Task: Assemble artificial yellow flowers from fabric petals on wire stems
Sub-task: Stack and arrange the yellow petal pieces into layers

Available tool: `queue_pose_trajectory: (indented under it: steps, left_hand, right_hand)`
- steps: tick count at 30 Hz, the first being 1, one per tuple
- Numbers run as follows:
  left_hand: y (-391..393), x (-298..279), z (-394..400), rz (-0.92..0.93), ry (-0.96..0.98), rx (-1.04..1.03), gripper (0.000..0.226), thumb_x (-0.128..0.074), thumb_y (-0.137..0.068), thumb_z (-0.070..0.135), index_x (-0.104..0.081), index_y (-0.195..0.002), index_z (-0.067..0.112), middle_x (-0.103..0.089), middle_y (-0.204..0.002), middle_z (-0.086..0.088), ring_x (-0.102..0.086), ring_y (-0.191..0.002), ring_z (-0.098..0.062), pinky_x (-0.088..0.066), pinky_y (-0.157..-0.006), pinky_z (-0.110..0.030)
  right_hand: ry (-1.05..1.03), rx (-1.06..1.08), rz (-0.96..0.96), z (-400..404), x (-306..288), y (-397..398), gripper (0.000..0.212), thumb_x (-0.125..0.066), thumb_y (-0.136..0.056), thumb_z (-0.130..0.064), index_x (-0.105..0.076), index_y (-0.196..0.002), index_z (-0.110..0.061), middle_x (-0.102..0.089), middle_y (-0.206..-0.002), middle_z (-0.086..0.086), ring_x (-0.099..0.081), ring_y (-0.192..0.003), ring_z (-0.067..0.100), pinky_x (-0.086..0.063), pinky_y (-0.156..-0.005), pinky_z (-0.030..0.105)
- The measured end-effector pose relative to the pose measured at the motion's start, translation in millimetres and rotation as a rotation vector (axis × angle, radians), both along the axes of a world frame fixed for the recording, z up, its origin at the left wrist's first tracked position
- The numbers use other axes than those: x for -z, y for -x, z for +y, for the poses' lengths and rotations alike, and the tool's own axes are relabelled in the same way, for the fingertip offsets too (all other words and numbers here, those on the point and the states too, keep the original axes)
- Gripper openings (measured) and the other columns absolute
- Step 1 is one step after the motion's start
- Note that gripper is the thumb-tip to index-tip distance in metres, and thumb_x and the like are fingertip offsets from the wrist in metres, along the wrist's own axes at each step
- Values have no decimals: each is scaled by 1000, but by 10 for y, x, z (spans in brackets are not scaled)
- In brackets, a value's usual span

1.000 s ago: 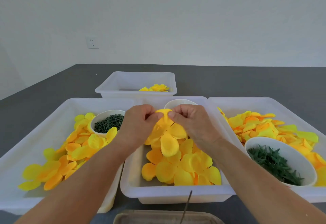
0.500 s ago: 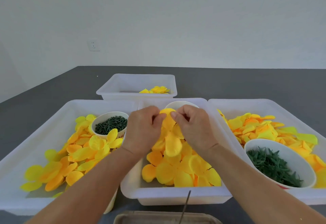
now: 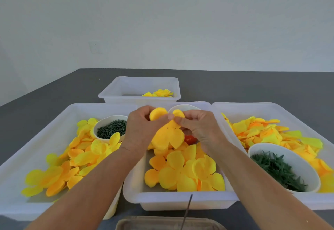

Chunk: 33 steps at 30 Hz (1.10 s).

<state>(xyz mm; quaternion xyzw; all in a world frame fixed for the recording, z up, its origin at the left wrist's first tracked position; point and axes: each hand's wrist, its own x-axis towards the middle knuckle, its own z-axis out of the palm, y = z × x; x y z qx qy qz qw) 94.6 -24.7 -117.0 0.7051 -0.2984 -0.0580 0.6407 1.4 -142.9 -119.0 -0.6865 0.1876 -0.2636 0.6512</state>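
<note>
Left hand pinches a yellow petal cluster with thumb and curled fingers | right hand pinches the same cluster from the other side | cluster held above the middle white bin of loose petals on the grey counter

A plain handcraft workroom, set up for piecework. A dark grey tabletop fills the lower frame, carrying white plastic bins of sorted yellow fabric petals and white bowls of small green parts. Behind it, a bare white wall with one power socket at upper left.
</note>
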Motion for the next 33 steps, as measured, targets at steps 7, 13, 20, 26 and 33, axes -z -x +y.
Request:
queue_pose_trajectory:
  steps: [7, 13, 20, 26, 33]
  left_hand:
    - [9, -65, 33, 287, 40, 89, 11, -72, -78, 15, -67, -81, 6, -65, -83, -18, -60, -77, -28, -51, -75, -42]
    - [-66, -94, 89, 636, 107, 304, 52, -70, -60, 23, -63, -107, -1, -67, -92, -18, -65, -78, -29, -55, -67, -36]
    - [-8, 19, 11, -435, -208, -134, 11, -70, -81, 16, -69, -77, 6, -66, -74, -10, -59, -71, -27, -45, -66, -33]
    - [36, 13, -43, -544, -76, -187, 12, -68, -82, 15, -67, -74, 6, -67, -74, -7, -58, -70, -23, -40, -67, -25]
    - [-50, -62, 49, 539, 265, 281, 24, -68, -71, 17, -65, -92, 5, -69, -75, -7, -67, -66, -18, -53, -54, -24]
  right_hand:
    - [-262, -180, -25, -9, -34, -15, 27, -69, -75, -18, -69, -94, 0, -72, -83, 12, -67, -71, 22, -57, -65, 29]
    - [-395, -348, -103, -24, -62, -20, 27, -66, -68, -18, -66, -90, 0, -72, -76, 8, -69, -67, 18, -57, -60, 26]
    - [250, 83, 39, 43, 86, -100, 13, -70, -84, -16, -66, -80, -4, -68, -73, 13, -61, -63, 19, -54, -63, 34]
    - [-179, 39, -13, 53, 54, -121, 24, -73, -80, -25, -71, -88, -3, -71, -77, 8, -63, -68, 18, -54, -64, 30]
    - [-480, -283, -130, -6, 7, -127, 30, -68, -69, -24, -67, -91, -2, -73, -86, 11, -70, -76, 23, -58, -66, 33]
